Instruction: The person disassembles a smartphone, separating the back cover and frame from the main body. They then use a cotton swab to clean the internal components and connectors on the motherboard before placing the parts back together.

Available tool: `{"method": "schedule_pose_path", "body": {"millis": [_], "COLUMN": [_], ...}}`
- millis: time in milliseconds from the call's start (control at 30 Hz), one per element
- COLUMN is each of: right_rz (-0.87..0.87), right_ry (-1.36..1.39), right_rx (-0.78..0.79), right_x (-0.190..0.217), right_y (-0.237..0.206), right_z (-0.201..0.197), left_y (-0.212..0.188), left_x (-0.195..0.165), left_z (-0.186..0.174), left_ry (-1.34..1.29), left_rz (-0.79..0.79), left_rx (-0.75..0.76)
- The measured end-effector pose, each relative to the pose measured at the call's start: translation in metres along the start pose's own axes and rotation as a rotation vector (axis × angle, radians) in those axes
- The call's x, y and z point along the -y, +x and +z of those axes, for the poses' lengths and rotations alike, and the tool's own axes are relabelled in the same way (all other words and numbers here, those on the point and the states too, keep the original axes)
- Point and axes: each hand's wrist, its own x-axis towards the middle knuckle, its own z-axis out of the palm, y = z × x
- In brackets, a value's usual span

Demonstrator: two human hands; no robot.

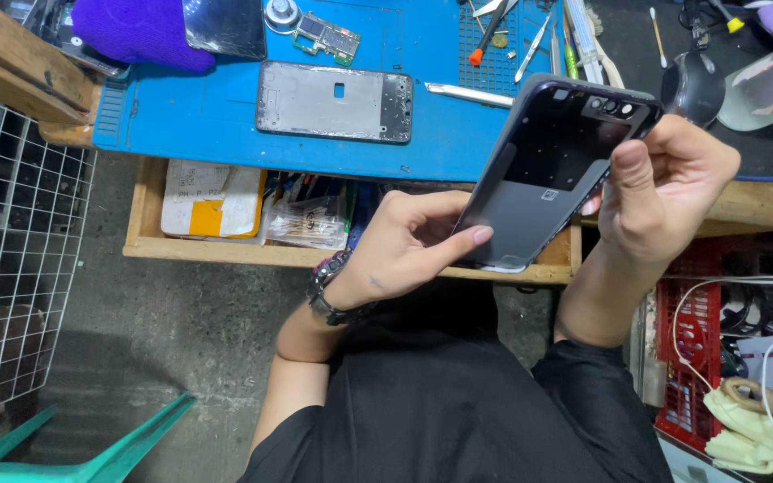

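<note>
Holding: left hand (404, 246) and right hand (664, 179) both grip a dark phone back housing (547, 174), tilted, inner side up, above the drawer's front edge.
Left hand: thumb pressed on the housing's lower edge, fingers beneath.
Right hand: thumb along the housing's upper right side.
Tabletop: wooden, bearing a blue work mat (208, 112); a grey phone frame (334, 102) lies flat on it, a circuit board (327, 38) beyond, tools (530, 40) at the far edge.
Drawer (225, 250): open under the tabletop, holding packets.
Room: concrete floor, white wire grid (11, 259) left, red crate (700, 349) right, green chair (91, 456).
</note>
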Motion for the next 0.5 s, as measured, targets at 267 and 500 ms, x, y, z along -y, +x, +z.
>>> {"method": "schedule_pose_path", "body": {"millis": [267,500], "right_rz": [-0.039,-0.059], "right_ry": [-0.079,-0.229], "right_rx": [-0.002,-0.037], "right_x": [0.019,0.026], "right_y": [-0.004,-0.004], "right_z": [0.015,0.026], "left_y": [-0.003,-0.001], "left_x": [-0.005,-0.014], "left_z": [0.008,0.008], "left_ry": [0.339,0.450], "left_rz": [0.092,0.180], "left_rx": [-0.253,-0.253]}}
